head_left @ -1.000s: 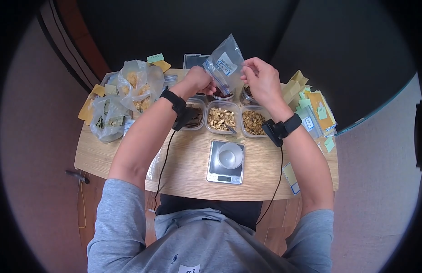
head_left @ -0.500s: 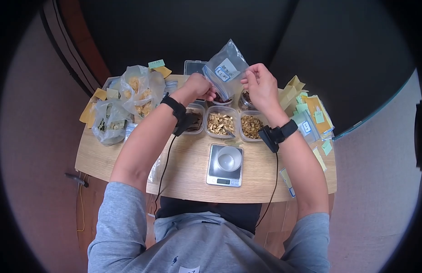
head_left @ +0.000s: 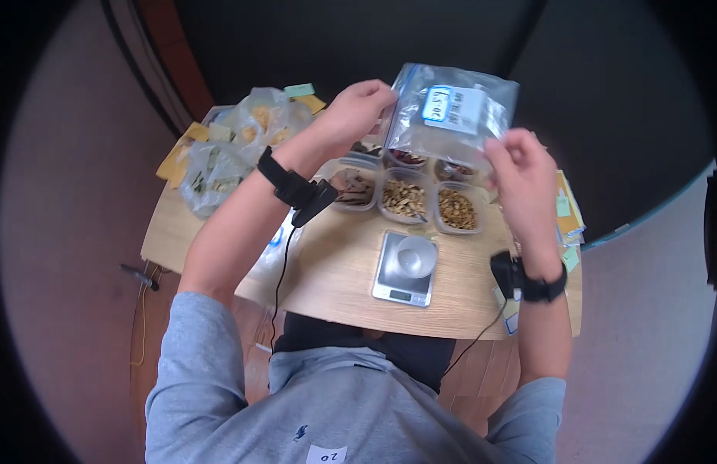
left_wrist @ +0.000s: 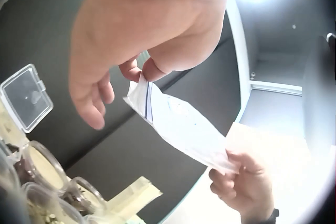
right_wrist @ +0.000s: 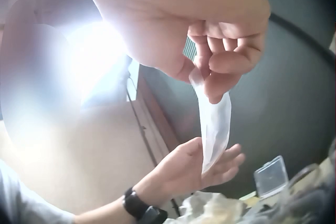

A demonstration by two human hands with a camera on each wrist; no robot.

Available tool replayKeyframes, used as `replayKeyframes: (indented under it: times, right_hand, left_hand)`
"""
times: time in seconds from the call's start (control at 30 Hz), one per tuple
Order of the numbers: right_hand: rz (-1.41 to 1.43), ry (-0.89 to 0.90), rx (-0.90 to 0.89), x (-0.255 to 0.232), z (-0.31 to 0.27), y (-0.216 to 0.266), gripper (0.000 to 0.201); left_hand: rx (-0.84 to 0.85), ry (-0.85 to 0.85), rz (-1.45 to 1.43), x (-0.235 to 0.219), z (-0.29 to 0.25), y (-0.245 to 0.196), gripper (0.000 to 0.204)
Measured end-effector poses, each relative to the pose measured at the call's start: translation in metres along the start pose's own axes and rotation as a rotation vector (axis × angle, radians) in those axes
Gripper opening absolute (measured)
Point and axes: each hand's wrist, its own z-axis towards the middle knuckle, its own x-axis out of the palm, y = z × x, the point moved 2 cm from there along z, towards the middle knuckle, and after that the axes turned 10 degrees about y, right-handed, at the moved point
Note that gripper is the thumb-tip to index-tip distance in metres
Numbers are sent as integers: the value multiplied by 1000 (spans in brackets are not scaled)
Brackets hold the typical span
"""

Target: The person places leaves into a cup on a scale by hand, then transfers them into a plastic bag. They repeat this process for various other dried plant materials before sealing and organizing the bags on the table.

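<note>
A clear zip bag (head_left: 439, 112) with a blue-bordered label is stretched between both hands above the containers. The left hand (head_left: 360, 112) pinches its zip edge between thumb and forefinger, the other fingers hanging loose in the left wrist view. At the bag's opposite end, the right hand (head_left: 522, 174) pinches a corner between thumb and fingertips. Below the bag stand open tubs: one of pale chips (head_left: 405, 198), one of brown pieces (head_left: 457, 209), one of dark strips (head_left: 354, 188), and round ones of dark pieces behind. The bag looks flat; no contents show in it.
A scale (head_left: 388, 288) carries a small clear cup (head_left: 416, 257) near the front edge. Plastic bags (head_left: 213, 176) with yellowish and green matter lie at the left. Envelopes and green notes (head_left: 571, 257) lie at the right. A cable hangs from each wrist camera.
The bag has been lifted off the round tub and turned sideways. Both hands have moved up or outward to the right, spreading apart. The head view has shifted.
</note>
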Motion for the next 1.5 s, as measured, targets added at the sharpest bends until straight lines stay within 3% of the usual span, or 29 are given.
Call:
replayKeyframes:
  times: [0.07, 0.13, 0.2, 0.3, 0.4, 0.43, 0.5, 0.53, 0.57, 0.6, 0.7, 0.8, 0.83, 0.87, 0.9, 0.97, 1.03, 1.1, 1.2, 1.27, 1.3, 1.33, 1.43, 1.47, 1.5]
  right_hand:
    - [93, 116, 38, 12, -35, 15, 16]
    - [171, 200, 72, 34, -70, 24, 16]
    - [463, 333, 190, 60, -99, 30, 21]
    - [601, 449, 264, 80, -116, -6, 28]
    - [620, 563, 309, 108, -136, -26, 30]
    - [601, 633, 359, 117, -145, -27, 31]
    - [558, 680, 396, 124, -161, -28, 30]
    - [529, 721, 366, 125, -169, -32, 30]
    - [500, 761, 337, 125, -175, -32, 29]
    - [488, 751, 345, 120, -180, -31, 27]
    - [632, 662, 376, 98, -195, -30, 23]
    - [617, 525, 351, 76, -212, -40, 20]
    - [603, 472, 365, 68, -217, -45, 20]
    - [608, 429, 377, 60, -220, -51, 20]
    - [610, 380, 389, 50, -224, -52, 20]
    - [567, 240, 404, 28, -231, -53, 18]
    - [756, 77, 384, 10, -236, -67, 17]
    - [750, -28, 364, -12, -237, -73, 17]
    - [565, -181, 345, -51, -230, -88, 17]
    - [129, -311, 374, -76, -219, -102, 19]
    - [132, -316, 372, -92, -212, -118, 19]
    - [-73, -295, 385, -109, -204, -137, 21]
    - [-593, -206, 430, -154, -169, -162, 31]
    - [-617, -180, 524, -166, -153, -167, 33]
    - [-642, -155, 619, -178, -139, -173, 35]
  left_hand:
    - [46, 102, -79, -2, -42, -30, 14]
    - [123, 124, 21, -7, -83, -48, 13]
    - [201, 156, 128, -18, -116, -53, 12]
    - [220, 225, 166, -45, -158, -55, 17]
    - [57, 209, 623, -76, -185, -50, 29]
    - [59, 209, 625, -87, -188, -49, 29]
    - [-190, 271, 984, -102, -186, -42, 22]
    - [-186, 278, 984, -104, -183, -40, 22]
    - [-292, 285, 1010, -106, -179, -37, 22]
    - [-397, 293, 1035, -107, -175, -32, 22]
    - [-475, 349, 1120, -122, -157, -3, 22]
    - [-404, 350, 1158, -134, -141, 37, 21]
    - [-308, 322, 1226, -135, -142, 50, 22]
    - [-95, 280, 1337, -140, -144, 67, 25]
    - [-19, 233, 1364, -130, -146, 68, 26]
    - [-70, 227, 1342, -119, -143, 73, 19]
    - [-40, 214, 1396, -113, -148, 79, 16]
    - [-13, 235, 1468, -110, -152, 84, 16]
    - [106, 49, 1533, -101, -163, 76, 23]
    - [104, 22, 1562, -81, -177, 62, 25]
    - [96, -17, 1585, -72, -185, 54, 28]
    - [-16, -7, 1568, -62, -193, 47, 30]
    - [-105, 29, 1425, -51, -213, 59, 37]
    - [-183, 93, 1450, -56, -217, 70, 53]
    - [-178, 89, 1449, -60, -220, 80, 53]
